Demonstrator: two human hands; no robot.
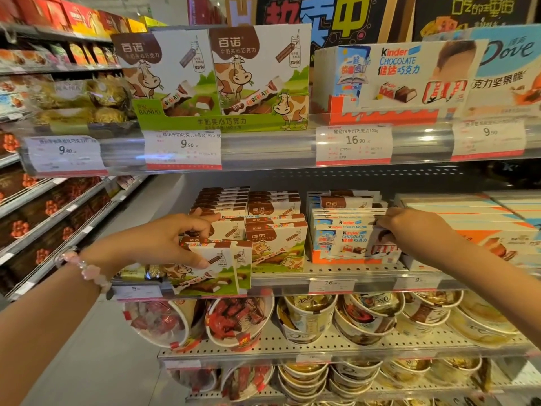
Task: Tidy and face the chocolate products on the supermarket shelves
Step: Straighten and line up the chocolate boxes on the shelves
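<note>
Our left hand (164,241) grip clamps a cow-print box (205,269) at the shelf (336,272) front edge; our right hand (415,227) grip pinches a Kinder box (348,243).

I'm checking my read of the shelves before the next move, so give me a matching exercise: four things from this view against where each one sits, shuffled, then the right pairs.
Things:
1. left hand
2. right hand
3. Dove tubs
4. 16.90 price tag

Places:
A. on the rail of the top shelf, under the big Kinder display box
B. on the shelf below the boxed bars
C. on the cow-print chocolate boxes at the middle shelf's left
D. on the stack of Kinder boxes on the middle shelf

Pairs: 1-C, 2-D, 3-B, 4-A
</note>
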